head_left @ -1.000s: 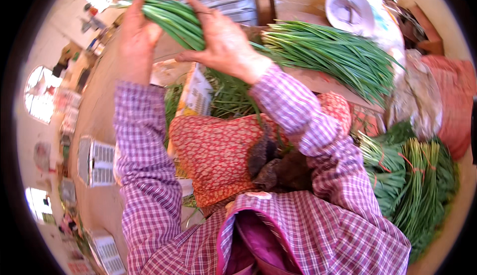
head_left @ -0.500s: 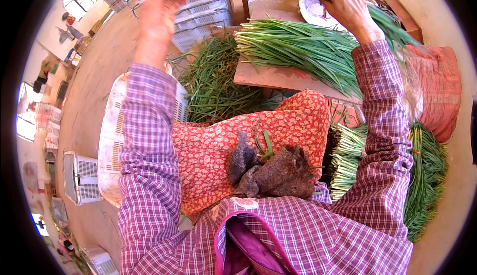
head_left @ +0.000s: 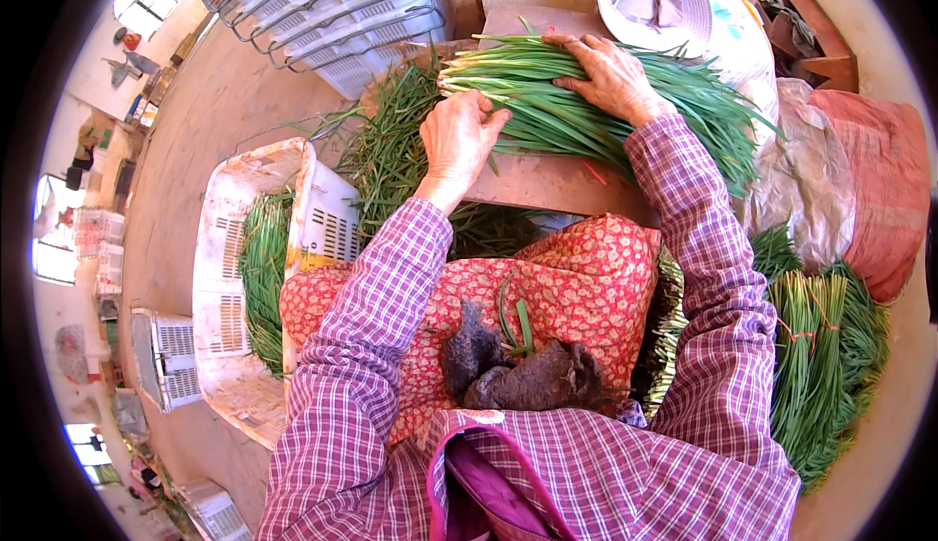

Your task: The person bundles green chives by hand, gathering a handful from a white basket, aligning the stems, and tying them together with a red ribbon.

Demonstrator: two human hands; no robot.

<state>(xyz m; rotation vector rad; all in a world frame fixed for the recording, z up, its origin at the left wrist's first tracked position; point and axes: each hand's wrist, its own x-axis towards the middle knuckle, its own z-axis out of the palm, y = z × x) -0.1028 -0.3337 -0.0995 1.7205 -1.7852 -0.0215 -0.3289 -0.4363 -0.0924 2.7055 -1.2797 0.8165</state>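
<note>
the right hand (head_left: 608, 80) lies wide on the green chives (head_left: 572, 123) on the brown board (head_left: 547, 181). the left hand (head_left: 457, 142) is curled narrow by their pale ends; i cannot tell if it pinches any.

Left arm (head_left: 357, 336) and right arm (head_left: 708, 248) are stretched forward and angled inward.
The left hand (head_left: 457, 142) is held with fingers curled and thumb pointed rightward; its closure cannot be told. The right hand (head_left: 613, 80), farther forward, is turned back upward, fingers loosely bent, thumb kept apart.
</note>
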